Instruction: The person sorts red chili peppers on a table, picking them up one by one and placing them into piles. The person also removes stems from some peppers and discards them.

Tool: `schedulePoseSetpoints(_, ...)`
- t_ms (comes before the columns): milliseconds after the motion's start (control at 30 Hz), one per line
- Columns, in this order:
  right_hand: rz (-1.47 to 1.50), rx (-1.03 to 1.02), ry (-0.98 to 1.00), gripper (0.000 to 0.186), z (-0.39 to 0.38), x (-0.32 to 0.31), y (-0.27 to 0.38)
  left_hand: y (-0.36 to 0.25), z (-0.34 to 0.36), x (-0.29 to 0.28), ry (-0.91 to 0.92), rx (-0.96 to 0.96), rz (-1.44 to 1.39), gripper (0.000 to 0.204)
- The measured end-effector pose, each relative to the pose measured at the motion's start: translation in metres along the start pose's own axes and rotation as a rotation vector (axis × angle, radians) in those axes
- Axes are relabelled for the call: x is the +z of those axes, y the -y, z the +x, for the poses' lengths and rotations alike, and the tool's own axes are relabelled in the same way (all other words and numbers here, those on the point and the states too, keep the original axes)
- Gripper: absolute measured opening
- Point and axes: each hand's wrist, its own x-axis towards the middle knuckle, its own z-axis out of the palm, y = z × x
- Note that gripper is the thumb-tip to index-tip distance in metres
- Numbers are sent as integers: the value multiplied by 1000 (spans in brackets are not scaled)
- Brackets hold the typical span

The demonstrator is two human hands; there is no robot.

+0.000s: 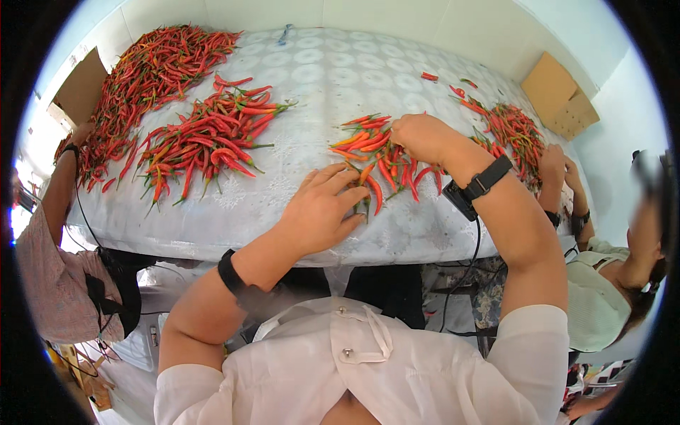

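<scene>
My left hand (pixel 326 209) lies low over the white patterned tablecloth, its fingers apart and slightly bent, fingertips touching a loose orange-red chili (pixel 373 193). My right hand (pixel 418 139) reaches into the middle group of red, orange and green chilies (pixel 359 142), fingers curled together; what they pinch, if anything, is hidden. A larger loose pile of red chilies with green stems (pixel 205 138) lies to the left of my hands. A black strap with a boxy device and cable (pixel 460 200) is on my right wrist.
Big chili heaps lie at back left (pixel 163 64) and right (pixel 510 131). Cardboard boxes (pixel 559 92) stand at both ends of the table (pixel 312 85), which backs onto a wall. A co-worker (pixel 57 276) works at my left; others' arms (pixel 556 177) reach in at my right.
</scene>
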Motion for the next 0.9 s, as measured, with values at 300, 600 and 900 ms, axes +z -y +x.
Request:
schedulePoseSetpoints(300,231,-22,-238,16,-14,-16,-6,1,0,2,-19,7,-34,41)
schedulePoseSetpoints(600,1083,178,-376,20,31,-88,15,4,-1,2,-35,40,-15,38)
schedulePoseSetpoints(900,242,44,-36,20,34,-17,13,4,1,3,-72,67,-61,37)
